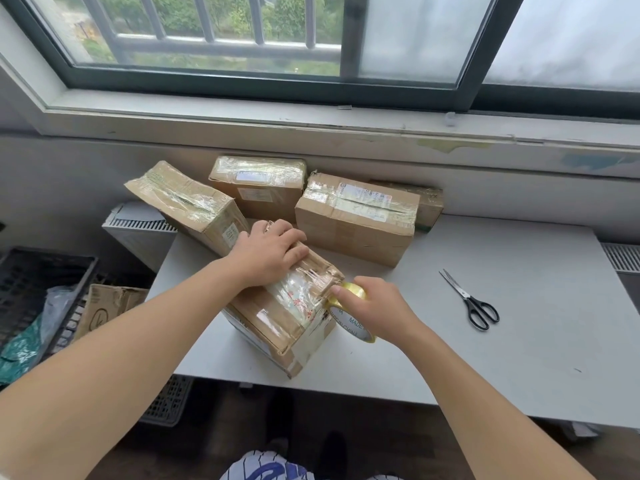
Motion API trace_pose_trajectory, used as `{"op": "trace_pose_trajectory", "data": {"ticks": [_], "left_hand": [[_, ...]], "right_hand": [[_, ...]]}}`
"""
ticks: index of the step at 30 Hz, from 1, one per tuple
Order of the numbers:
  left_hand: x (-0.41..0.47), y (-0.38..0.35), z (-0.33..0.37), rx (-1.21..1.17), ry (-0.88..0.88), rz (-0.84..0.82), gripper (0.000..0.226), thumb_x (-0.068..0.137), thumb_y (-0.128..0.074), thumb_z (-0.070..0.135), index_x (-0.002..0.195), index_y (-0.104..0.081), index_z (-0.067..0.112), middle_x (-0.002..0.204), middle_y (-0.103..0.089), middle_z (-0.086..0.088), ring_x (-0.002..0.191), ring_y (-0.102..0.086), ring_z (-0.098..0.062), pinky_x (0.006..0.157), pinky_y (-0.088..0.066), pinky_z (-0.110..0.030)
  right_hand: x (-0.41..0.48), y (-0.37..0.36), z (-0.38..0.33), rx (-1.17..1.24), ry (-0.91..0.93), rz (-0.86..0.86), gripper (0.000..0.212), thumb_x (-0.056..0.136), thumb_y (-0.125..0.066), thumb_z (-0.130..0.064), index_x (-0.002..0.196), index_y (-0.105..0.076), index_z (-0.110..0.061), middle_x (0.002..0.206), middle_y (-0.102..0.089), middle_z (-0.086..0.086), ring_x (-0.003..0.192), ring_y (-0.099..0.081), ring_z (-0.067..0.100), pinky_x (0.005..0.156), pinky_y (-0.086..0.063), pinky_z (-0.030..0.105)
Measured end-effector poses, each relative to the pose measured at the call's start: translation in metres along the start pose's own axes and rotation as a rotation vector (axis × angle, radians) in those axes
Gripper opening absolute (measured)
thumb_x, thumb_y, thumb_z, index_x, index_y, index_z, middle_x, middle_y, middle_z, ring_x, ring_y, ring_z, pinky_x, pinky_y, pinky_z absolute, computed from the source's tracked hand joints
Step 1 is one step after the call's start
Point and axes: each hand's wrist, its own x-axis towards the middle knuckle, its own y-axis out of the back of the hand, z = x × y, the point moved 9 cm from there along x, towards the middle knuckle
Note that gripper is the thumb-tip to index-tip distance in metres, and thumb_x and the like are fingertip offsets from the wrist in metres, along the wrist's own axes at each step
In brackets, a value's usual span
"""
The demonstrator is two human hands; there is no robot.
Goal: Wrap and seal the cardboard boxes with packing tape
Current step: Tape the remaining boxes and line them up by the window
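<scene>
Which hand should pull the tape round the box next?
Probably the right hand: it grips the yellowish packing tape roll against the brown cardboard box, while the left hand presses down on its top.

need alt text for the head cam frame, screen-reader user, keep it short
A person's left hand presses down on a tape-wrapped cardboard box on a grey table, while the right hand holds a packing tape roll beside its right end. More taped boxes sit behind it, and black scissors lie to the right.
</scene>
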Motion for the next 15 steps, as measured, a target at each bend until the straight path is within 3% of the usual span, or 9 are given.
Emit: {"op": "trace_pose_trajectory", "data": {"ticks": [3, 5, 10, 15], "left_hand": [[-0.0024, -0.0060, -0.0002, 0.032, -0.003, -0.082, 0.096, 0.069, -0.042, 0.099, 0.150, -0.029, 0.047, 0.155, -0.024, 0.012, 0.146, -0.019, -0.028, 0.112, -0.029, -0.061], [-0.0016, -0.0064, 0.0021, 0.042, 0.018, -0.100, 0.104, 0.060, -0.049, 0.101, 0.147, -0.029, 0.047, 0.154, -0.023, 0.012, 0.146, -0.018, -0.028, 0.114, -0.027, -0.060], [0.0027, -0.0050, 0.0061, 0.024, 0.045, -0.081, 0.092, 0.065, -0.050, 0.099, 0.141, -0.038, 0.048, 0.152, -0.027, 0.012, 0.144, -0.021, -0.028, 0.114, -0.026, -0.057], [0.0054, 0.0006, -0.0018, -0.128, 0.021, -0.062, 0.043, 0.099, -0.042, 0.068, 0.137, -0.049, 0.049, 0.156, -0.032, 0.014, 0.146, -0.024, -0.027, 0.113, -0.025, -0.055]], "right_hand": [[-0.0006, -0.0006, -0.0019, -0.008, 0.008, -0.008, 0.050, 0.095, -0.058, -0.059, 0.069, -0.053, -0.016, 0.066, -0.056, -0.001, 0.064, -0.052, 0.015, 0.058, -0.039, 0.034], [-0.0008, 0.0003, -0.0012, -0.011, 0.006, -0.004, 0.050, 0.095, -0.058, -0.058, 0.068, -0.052, -0.017, 0.064, -0.055, -0.002, 0.064, -0.052, 0.015, 0.058, -0.039, 0.034], [-0.0011, 0.0018, 0.0026, -0.002, 0.002, 0.008, 0.051, 0.095, -0.058, -0.058, 0.066, -0.049, -0.017, 0.062, -0.052, -0.004, 0.063, -0.050, 0.014, 0.058, -0.038, 0.034], [-0.0015, -0.0004, -0.0025, -0.011, 0.020, 0.011, 0.051, 0.096, -0.057, -0.058, 0.069, -0.051, -0.016, 0.064, -0.054, -0.003, 0.064, -0.051, 0.014, 0.059, -0.038, 0.034]]}}
